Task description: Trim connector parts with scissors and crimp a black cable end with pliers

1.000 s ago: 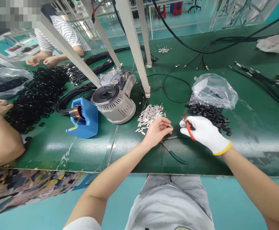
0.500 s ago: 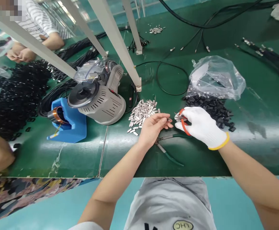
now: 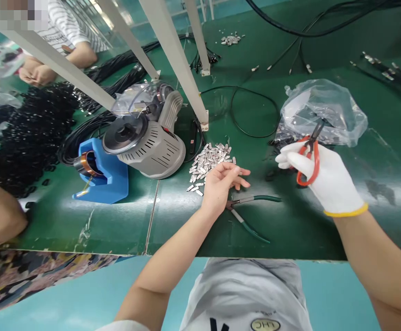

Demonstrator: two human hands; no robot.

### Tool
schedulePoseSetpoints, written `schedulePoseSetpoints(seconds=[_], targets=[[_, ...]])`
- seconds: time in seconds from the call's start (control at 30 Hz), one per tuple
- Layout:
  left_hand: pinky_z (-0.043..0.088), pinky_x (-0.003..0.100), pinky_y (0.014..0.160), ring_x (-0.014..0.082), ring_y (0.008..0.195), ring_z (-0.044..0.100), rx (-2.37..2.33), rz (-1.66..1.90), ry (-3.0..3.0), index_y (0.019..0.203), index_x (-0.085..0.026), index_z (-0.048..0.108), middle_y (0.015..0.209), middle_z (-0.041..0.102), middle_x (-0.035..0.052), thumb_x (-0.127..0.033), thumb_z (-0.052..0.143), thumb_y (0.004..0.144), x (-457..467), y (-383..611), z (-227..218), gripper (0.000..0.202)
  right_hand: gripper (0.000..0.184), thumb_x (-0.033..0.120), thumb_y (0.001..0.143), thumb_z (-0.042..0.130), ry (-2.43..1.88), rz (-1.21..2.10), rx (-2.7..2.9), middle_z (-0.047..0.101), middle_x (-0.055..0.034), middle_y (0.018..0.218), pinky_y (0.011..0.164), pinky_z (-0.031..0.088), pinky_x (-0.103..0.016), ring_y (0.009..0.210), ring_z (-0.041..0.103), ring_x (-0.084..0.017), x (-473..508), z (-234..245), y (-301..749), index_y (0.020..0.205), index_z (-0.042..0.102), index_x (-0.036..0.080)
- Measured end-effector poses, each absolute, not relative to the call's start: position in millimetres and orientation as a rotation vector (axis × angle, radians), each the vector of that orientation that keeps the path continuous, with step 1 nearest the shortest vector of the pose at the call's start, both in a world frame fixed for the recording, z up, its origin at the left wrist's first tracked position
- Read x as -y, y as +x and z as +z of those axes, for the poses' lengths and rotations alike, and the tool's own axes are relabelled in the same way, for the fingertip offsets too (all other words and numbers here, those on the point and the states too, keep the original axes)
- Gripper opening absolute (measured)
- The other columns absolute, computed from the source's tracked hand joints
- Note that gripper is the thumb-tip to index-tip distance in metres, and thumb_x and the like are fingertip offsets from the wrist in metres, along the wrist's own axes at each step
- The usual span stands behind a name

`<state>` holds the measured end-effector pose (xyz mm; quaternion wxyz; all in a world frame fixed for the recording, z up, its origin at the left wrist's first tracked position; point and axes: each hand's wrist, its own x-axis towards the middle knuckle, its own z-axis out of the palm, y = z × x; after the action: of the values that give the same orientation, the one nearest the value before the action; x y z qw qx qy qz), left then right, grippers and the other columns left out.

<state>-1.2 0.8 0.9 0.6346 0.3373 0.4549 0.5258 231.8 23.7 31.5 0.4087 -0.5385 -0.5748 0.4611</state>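
Note:
My bare left hand (image 3: 217,187) hovers by a heap of small silver metal connector pieces (image 3: 209,158), fingers loosely bent and apart. I see nothing between its fingertips. My right hand (image 3: 335,181), in a white glove with a yellow cuff, keeps red-handled pliers (image 3: 316,161) against the palm, jaws pointing away. Its thumb and fingertips reach over the pile of small black plastic pieces (image 3: 276,146), which the glove mostly hides; whether they touch a piece I cannot tell. Green-handled pliers (image 3: 245,200) lie spread on the table beside my left hand.
A clear plastic bag (image 3: 324,110) lies behind the black pieces. Left stand a grey machine (image 3: 155,151) and a blue reel holder (image 3: 117,179). White posts (image 3: 176,59) rise from the green table (image 3: 193,230). Black cables (image 3: 255,92) lie behind; co-workers' arms (image 3: 0,207) show at left.
My right hand has moved right, away from my left hand, to the black pieces, and the red pliers have swung upright in it. The small part in my left fingers no longer shows.

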Motion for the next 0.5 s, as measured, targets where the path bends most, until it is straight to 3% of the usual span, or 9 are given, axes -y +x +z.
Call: schedulePoseSetpoints(seconds=[0.2, 0.33, 0.5], targets=[[0.04, 0.023, 0.05, 0.0083, 0.048, 0.058, -1.059, 1.199, 0.782, 0.097, -0.016, 0.071, 0.066, 0.063, -0.0026, -0.04, 0.079, 0.087, -0.5, -0.3, -1.5, 0.028, 0.042, 0.05, 0.087, 0.077, -1.108, 1.794, 1.368, 0.074, -0.0095, 0.12, 0.104, 0.055, -0.047, 0.11, 0.071, -0.028, -18.8, 15.6, 211.1, 0.117, 0.072, 0.021], [0.04, 0.024, 0.055, 0.0069, 0.053, 0.051, -1.067, 1.171, 0.866, 0.113, -0.017, 0.077, 0.066, 0.052, -0.0041, -0.042, 0.072, 0.093, -1.8, -2.6, -9.2, 0.032, 0.041, 0.049, 0.086, 0.079, -1.193, 1.553, 1.277, 0.072, -0.0085, 0.125, 0.11, 0.052, -0.046, 0.117, 0.069, -0.027, -23.6, 10.6, 215.6, 0.117, 0.072, 0.023], [0.049, 0.025, 0.069, 0.0099, 0.065, 0.06, -1.04, 1.118, 1.018, 0.125, -0.019, 0.072, 0.071, 0.061, -0.0019, -0.036, 0.07, 0.095, 0.4, -0.8, -10.7, 0.035, 0.037, 0.053, 0.089, 0.071, -1.31, 1.354, 1.597, 0.075, -0.0058, 0.113, 0.09, 0.055, -0.038, 0.1, 0.072, -0.024, -26.5, 24.7, 228.1, 0.113, 0.07, 0.024]])
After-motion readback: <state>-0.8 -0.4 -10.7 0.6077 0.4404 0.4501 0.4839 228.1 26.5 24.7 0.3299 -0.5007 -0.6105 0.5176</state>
